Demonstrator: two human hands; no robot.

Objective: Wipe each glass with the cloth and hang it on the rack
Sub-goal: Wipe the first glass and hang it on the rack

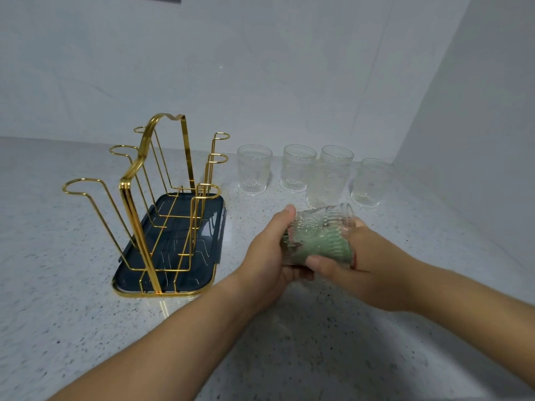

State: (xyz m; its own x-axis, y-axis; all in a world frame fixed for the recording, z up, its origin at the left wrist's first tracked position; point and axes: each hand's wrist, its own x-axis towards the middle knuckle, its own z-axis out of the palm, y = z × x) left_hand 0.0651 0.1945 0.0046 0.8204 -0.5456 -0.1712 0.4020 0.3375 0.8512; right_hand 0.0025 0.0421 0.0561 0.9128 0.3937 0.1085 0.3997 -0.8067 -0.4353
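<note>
In the head view, the person is holding one glass (317,222) on its side above the counter (289,342), between both hands, in front of the standing glasses. The left hand (269,253) is gripping the glass from its left end, thumb curled over the top and fingers wrapping underneath. The right hand (373,264) is meeting the glass at its other end and holding the green cloth (321,244), which is showing through the ribbed glass wall. Its thumb is pressing along the outside of the glass near the bottom edge, while its other fingers are hidden behind the glass and cloth.

Five more glasses are standing upright on the counter behind the hands, from the leftmost glass (254,169) to the rightmost glass (372,182), with one set a little forward of the others. To the left, well apart from the hands, the gold wire rack (136,198) is standing on the counter, with looped arms rising on both sides. A dark tray (205,244) is sitting inside its base. Pale walls (260,68) are closing off the counter at the back and on the right.
</note>
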